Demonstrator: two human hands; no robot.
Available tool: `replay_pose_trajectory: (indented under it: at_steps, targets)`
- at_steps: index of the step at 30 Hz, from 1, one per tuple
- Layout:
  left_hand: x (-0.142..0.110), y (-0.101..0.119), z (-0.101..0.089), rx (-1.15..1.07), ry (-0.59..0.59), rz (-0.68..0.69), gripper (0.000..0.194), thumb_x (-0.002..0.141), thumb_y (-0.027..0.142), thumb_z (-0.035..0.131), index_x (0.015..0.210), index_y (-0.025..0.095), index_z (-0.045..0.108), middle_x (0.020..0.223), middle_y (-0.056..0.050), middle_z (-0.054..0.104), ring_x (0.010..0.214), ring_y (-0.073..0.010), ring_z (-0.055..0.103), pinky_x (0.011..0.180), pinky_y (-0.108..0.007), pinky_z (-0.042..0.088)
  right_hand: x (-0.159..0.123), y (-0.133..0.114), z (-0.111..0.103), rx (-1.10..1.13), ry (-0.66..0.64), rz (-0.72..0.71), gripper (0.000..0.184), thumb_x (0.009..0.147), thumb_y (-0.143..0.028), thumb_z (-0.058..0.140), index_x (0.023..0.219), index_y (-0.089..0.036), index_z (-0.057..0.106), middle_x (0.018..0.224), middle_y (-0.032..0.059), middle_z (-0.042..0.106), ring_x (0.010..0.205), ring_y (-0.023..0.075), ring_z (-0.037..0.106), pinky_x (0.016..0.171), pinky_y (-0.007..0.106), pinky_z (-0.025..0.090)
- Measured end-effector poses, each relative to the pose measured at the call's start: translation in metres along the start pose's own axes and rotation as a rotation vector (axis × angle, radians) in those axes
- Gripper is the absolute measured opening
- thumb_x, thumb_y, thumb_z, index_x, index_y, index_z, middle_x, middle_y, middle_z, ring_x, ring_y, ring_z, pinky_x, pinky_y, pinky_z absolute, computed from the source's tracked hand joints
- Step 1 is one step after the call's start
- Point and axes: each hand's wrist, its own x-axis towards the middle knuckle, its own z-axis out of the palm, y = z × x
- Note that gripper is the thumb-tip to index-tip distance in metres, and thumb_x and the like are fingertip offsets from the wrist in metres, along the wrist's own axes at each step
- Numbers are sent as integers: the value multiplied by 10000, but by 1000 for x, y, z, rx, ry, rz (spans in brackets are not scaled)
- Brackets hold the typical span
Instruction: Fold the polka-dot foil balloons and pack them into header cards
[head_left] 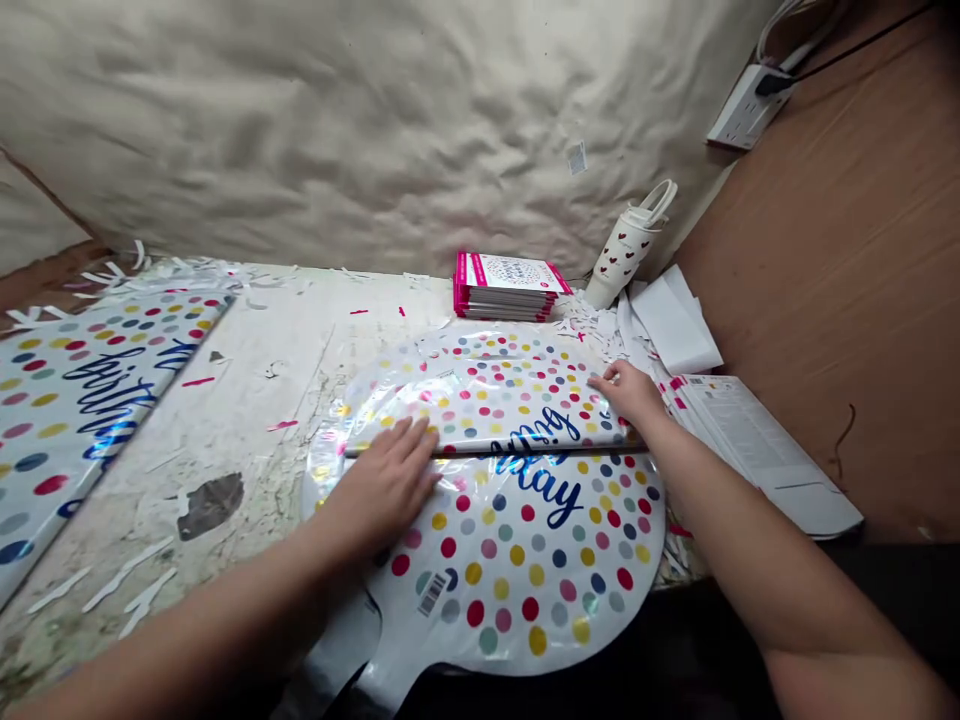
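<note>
A flat, polka-dotted foil balloon with blue "birthday" lettering lies on the table, its tail toward me. A fold runs across its middle. My left hand rests flat on the left end of that fold, fingers stretched out. At the upper right of the balloon my right hand is closed, thumb and forefinger pinching the foil near the edge; its other fingers are curled under and partly hidden. A barcode label shows on the lower left of the balloon.
More dotted foil balloons lie at the left. Behind stand a stack of pink-edged packets and a white tumbler with hearts. White cards lie on the right, beneath a power strip. Paper scraps litter the table.
</note>
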Motion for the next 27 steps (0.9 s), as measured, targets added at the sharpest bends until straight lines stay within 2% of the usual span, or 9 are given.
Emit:
replay_pose_trajectory:
  at_steps: [3,5,8,10,12,15,17,22,27]
  targets:
    - [-11,8,12,-8,-143,-24,602,886,494,335,1366,132,369,1429,-160,326,1321,-347,256,1025,-534,260,-20,-39,0,-50,102,-106,510,870,-444,415,1201,-59,460,1157,239,549,1099,350,485,890,492,350]
    - [-13,8,17,10,-155,-68,631,873,541,330,1398,191,307,1465,-146,244,1337,-388,176,1002,-611,204,-55,-77,13,-54,74,-410,549,924,-379,296,1305,14,339,1324,264,409,1252,335,350,1014,502,235]
    - [-12,6,20,35,-149,-94,622,863,558,338,1405,259,275,1483,-133,190,1340,-417,117,968,-662,162,-114,-117,43,-47,-117,-718,541,845,-528,435,1295,-229,434,1392,-12,418,1296,190,335,1076,309,234]
    - [-13,5,19,44,-159,-108,622,861,554,342,1407,266,262,1486,-134,178,1340,-422,105,957,-669,162,-137,-111,53,-55,-254,-778,589,830,-562,442,1337,-269,386,1431,-58,354,1315,172,309,1090,287,207]
    - [-13,4,16,42,-183,-118,634,859,564,332,1412,269,240,1490,-133,165,1340,-424,105,952,-666,173,-141,-75,46,-85,-288,-677,600,852,-541,416,1367,-241,347,1442,-7,338,1320,197,304,1095,348,210]
    - [-6,11,10,35,-221,-134,657,852,592,306,1406,239,278,1482,-146,194,1334,-432,122,958,-648,194,-133,-1,18,-157,-172,-353,575,922,-403,308,1378,-53,296,1424,216,306,1328,336,249,1046,580,181]
    - [6,25,7,38,-187,-135,691,856,596,284,1393,163,322,1475,-170,207,1342,-415,107,997,-611,177,-136,30,2,-179,-88,-213,544,924,-333,304,1369,-19,298,1411,270,291,1332,367,219,1027,623,146]
    - [41,78,17,-24,-177,-51,836,827,653,273,1409,55,243,1471,-215,175,1342,-415,102,1017,-586,182,-158,16,8,9,-150,-287,539,823,-495,511,1300,-248,462,1392,122,403,1323,335,260,1071,496,185]
    - [45,93,29,-38,-215,-82,890,773,718,307,1428,124,205,1479,-210,135,1340,-437,45,995,-644,127,-119,4,11,192,-18,-3,725,824,-573,438,1385,-129,318,1312,208,457,1246,370,378,993,540,307]
